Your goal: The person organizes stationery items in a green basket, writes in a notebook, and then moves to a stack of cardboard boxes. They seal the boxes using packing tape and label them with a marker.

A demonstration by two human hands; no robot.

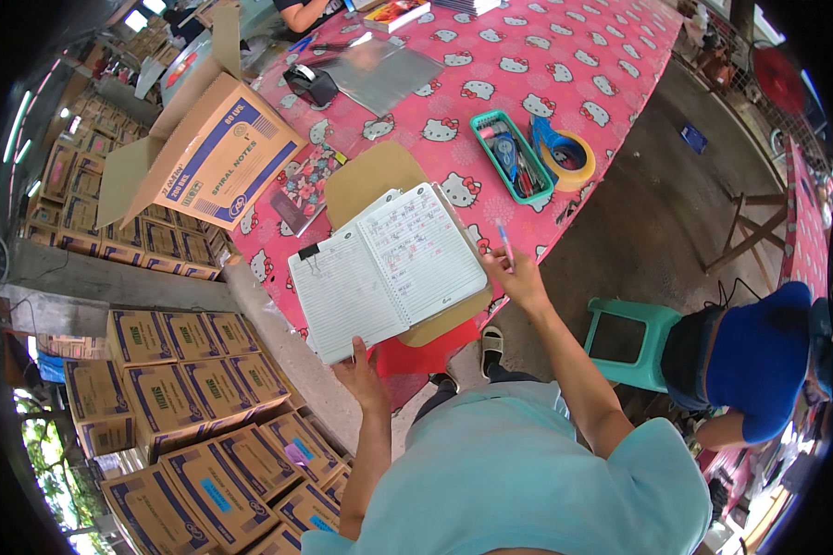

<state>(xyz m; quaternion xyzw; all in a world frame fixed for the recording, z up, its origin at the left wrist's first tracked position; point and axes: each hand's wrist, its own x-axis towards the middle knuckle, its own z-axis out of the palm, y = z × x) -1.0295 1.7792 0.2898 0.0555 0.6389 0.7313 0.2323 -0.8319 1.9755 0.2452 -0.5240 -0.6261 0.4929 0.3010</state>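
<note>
An open spiral notebook point(421, 254) with handwriting on its ruled pages lies over a brown cardboard sheet point(379, 171) at the table's near corner. A black binder clip point(309, 251) grips the left page's upper corner. My left hand point(363, 375) pinches the notebook's lower left edge, thumb on top and fingers mostly hidden below. Just off the right page, my right hand point(520, 277) holds a slim pen point(504, 240) that points up and away from the paper. A floral-patterned booklet or pouch point(307, 192) rests beyond the notebook.
On the pink patterned tablecloth point(518, 83) stand a green basket point(526, 190) of stationery, tape rolls point(569, 162), a black tape dispenser point(313, 85) and clear plastic sheets point(379, 74). An open carton point(231, 153) is at left, above stacked cartons point(190, 388). A green stool point(652, 342) and a blue-shirted person point(754, 356) are at right.
</note>
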